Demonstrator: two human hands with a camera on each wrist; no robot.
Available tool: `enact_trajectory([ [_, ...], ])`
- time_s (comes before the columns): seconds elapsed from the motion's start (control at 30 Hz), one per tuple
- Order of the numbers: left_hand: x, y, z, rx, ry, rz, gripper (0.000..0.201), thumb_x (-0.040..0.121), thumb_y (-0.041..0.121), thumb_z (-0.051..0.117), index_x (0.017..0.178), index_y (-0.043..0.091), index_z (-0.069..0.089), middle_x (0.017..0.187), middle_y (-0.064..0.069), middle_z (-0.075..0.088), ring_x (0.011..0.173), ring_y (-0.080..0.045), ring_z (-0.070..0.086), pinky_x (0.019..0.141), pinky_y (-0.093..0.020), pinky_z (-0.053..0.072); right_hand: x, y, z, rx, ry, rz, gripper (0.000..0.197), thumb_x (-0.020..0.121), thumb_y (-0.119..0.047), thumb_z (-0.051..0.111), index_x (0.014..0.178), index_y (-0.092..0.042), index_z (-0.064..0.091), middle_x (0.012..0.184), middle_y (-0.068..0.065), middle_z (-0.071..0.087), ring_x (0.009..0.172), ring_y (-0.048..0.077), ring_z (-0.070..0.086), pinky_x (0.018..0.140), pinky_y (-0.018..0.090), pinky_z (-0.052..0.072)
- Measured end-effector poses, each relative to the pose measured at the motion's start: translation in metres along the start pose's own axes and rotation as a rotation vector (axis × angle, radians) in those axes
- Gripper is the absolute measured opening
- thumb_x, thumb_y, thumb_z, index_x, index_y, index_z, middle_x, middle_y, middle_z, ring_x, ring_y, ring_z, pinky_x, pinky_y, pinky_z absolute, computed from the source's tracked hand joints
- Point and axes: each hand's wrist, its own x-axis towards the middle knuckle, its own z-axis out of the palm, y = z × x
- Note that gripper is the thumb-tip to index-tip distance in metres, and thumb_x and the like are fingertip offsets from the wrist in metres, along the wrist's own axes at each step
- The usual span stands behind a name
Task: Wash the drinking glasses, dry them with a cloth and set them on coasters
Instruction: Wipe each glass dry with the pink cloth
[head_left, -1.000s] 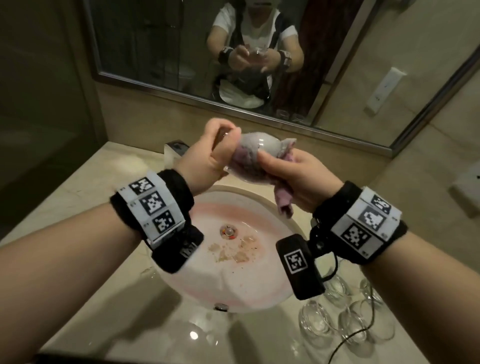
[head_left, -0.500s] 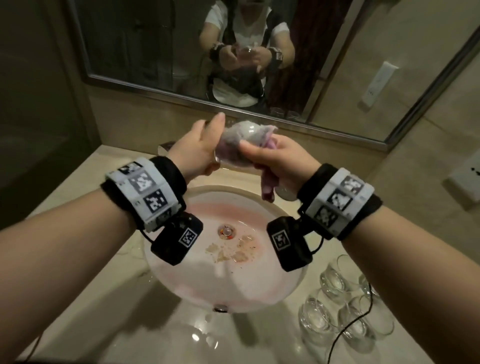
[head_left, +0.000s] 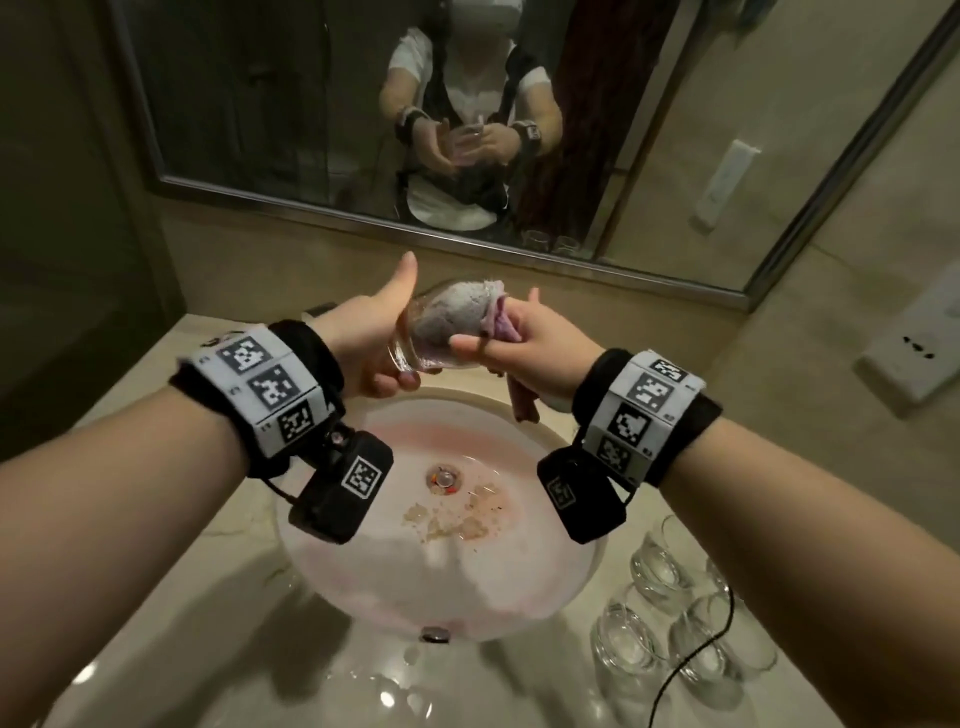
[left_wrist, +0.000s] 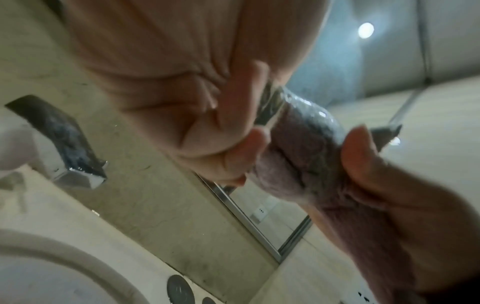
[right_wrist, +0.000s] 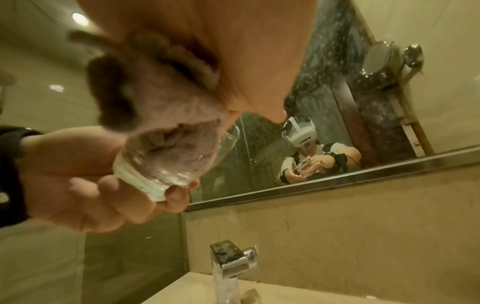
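Bathroom vanity: beige marble countertop under a wide metal-framed wall mirror on the far wall, in which a person in a white top shows. Set into the counter, a round white basin with a pinkish tint and pale scraps lying near its metal drain. At the far rim stands a square chrome tap. On the near right of the counter, four clear empty drinking glasses stand upright in a close cluster, a black cable lying across them. A white wall socket sits on the right wall.

Above the far edge of the basin both hands meet — between them a clear drinking glass, tilted on its side with its mouth toward the right. Left hand: fingers curled under the thick base, thumb straight up and off the glass. Right hand: holds a purple-grey terry cloth stuffed into the glass, thumb lying along the outside wall; where its fingers go inside cannot be told. A loose end of the cloth hangs down below the right palm.
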Motion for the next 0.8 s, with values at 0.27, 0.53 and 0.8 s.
enact_trajectory([
  [0.27, 0.000, -0.008, 0.003, 0.445, 0.333, 0.713, 0.051, 0.077, 0.061, 0.040, 0.111, 0.023, 0.039, 0.091, 0.001, 0.053, 0.079, -0.014, 0.056, 0.069, -0.029, 0.050, 0.009, 0.005, -0.003, 0.794, 0.010, 0.114, 0.026, 0.090, -0.023, 0.054, 0.105, -0.002, 0.059, 0.104, 0.014, 0.065, 0.093, 0.021, 0.065, 0.093, 0.026, 0.050],
  [0.53, 0.004, -0.008, 0.004, -0.124, -0.056, 0.109, 0.087, 0.073, 0.083, 0.016, 0.117, 0.016, 0.050, 0.074, -0.006, 0.059, 0.046, -0.011, 0.050, 0.034, -0.017, 0.039, -0.005, -0.012, -0.009, -0.031, 0.091, -0.056, 0.020, 0.092, -0.022, 0.056, 0.078, -0.035, 0.050, 0.058, -0.026, 0.058, 0.069, -0.014, 0.052, 0.109, 0.028, 0.029],
  [0.8, 0.005, -0.011, 0.013, 0.033, 0.193, 0.521, 0.034, 0.092, 0.050, 0.043, 0.112, 0.025, 0.033, 0.092, -0.004, 0.049, 0.063, -0.015, 0.050, 0.045, -0.022, 0.043, -0.008, -0.007, -0.014, 0.446, 0.081, 0.110, 0.006, 0.089, -0.016, 0.059, 0.083, -0.015, 0.058, 0.054, -0.008, 0.060, 0.035, 0.005, 0.049, 0.037, 0.016, 0.042],
])
